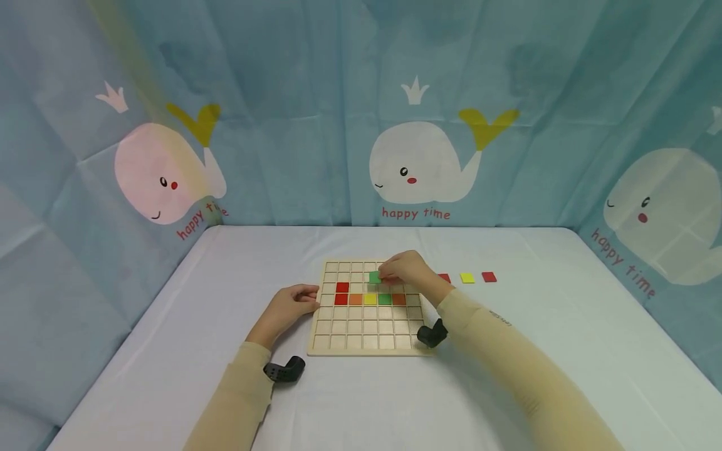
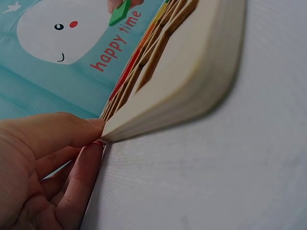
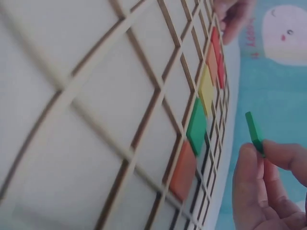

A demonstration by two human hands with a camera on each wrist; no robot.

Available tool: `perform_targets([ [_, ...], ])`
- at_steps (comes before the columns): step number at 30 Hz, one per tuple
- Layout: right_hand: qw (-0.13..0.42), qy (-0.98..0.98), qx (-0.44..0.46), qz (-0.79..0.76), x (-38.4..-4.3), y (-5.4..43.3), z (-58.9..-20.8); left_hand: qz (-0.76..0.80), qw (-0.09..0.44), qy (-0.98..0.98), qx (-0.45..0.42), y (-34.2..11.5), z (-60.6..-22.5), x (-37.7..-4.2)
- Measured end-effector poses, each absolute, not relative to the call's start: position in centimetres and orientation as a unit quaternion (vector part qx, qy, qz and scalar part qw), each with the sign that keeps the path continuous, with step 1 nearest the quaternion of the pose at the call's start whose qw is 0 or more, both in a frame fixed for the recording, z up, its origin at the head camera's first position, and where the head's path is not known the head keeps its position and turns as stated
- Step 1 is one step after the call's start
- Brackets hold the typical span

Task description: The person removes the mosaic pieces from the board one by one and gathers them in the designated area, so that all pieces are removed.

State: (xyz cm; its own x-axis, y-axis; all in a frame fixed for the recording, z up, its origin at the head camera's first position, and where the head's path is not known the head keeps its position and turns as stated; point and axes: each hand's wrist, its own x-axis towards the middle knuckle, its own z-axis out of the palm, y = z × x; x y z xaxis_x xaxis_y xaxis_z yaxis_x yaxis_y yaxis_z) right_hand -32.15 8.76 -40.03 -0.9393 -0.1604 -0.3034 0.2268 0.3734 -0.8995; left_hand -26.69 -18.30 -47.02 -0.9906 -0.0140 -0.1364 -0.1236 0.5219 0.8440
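Note:
A light wooden grid board [image 1: 338, 343] lies on the white table. My left hand [image 1: 290, 308] rests against its left edge, with fingertips touching the rim; the left wrist view shows this hand [image 2: 53, 163] at the board's side. Above the board's far half, my right hand [image 1: 408, 269] pinches a green square tile [image 1: 375, 277] between thumb and finger. In the right wrist view that tile [image 3: 254, 132] stands clear of the grid. Set in the cells are two red tiles [image 1: 341, 287], orange tiles [image 1: 356, 299], a yellow tile [image 1: 370, 299] and another green tile [image 1: 385, 299].
Right of the board lie a red tile [image 1: 444, 278], partly behind my right forearm, a yellow tile [image 1: 467, 278] and another red tile [image 1: 489, 277]. Black wrist devices [image 1: 284, 369] sit at both wrists. A blue curtain [image 1: 293, 125] with whales hangs behind the table.

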Motion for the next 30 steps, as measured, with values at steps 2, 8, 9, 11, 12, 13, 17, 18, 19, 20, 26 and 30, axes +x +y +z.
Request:
perform_targets([
  [2, 0.176, 0.805, 0.025, -0.566, -32.2, 9.5, -39.8, 0.489, 0.056, 0.869, -0.041, -18.4, -47.0, -26.7],
  [8, 0.179, 0.807, 0.022, -0.562, -31.9, 12.0, -39.3, 0.491, 0.059, 0.868, -0.042, -18.6, -46.8, -26.8],
  [9, 0.179, 0.809, 0.023, -0.56, -31.8, 12.4, -39.2, 0.491, 0.06, 0.868, -0.041, -18.6, -46.8, -26.7],
  [11, 0.18, 0.811, 0.028, -0.555, -31.6, 13.3, -39.0, 0.489, 0.062, 0.869, -0.04, -18.5, -46.8, -26.7],
  [12, 0.18, 0.814, 0.034, -0.551, -31.5, 13.6, -38.9, 0.49, 0.062, 0.868, -0.041, -18.5, -46.7, -26.6],
  [13, 0.18, 0.817, 0.038, -0.547, -31.5, 14.0, -38.9, 0.49, 0.062, 0.869, -0.041, -18.5, -46.8, -26.5],
  [17, 0.186, 0.828, 0.047, -0.528, -31.7, 15.2, -38.7, 0.491, 0.063, 0.868, -0.047, -18.4, -46.8, -26.4],
  [18, 0.186, 0.83, 0.048, -0.524, -31.7, 15.4, -38.7, 0.492, 0.063, 0.867, -0.048, -18.5, -46.8, -26.4],
  [19, 0.186, 0.832, 0.046, -0.521, -31.7, 15.7, -38.7, 0.491, 0.064, 0.867, -0.048, -18.5, -46.8, -26.3],
  [20, 0.186, 0.835, 0.044, -0.516, -31.7, 16.0, -38.7, 0.491, 0.065, 0.867, -0.051, -18.5, -46.8, -26.3],
  [26, 0.17, 0.837, 0.045, -0.519, -31.7, 17.9, -38.3, 0.497, 0.059, 0.864, -0.054, -18.5, -46.7, -26.3],
  [30, 0.169, 0.832, 0.065, -0.524, -31.3, 19.3, -37.9, 0.496, 0.064, 0.865, -0.046, -18.5, -46.7, -26.3],
])
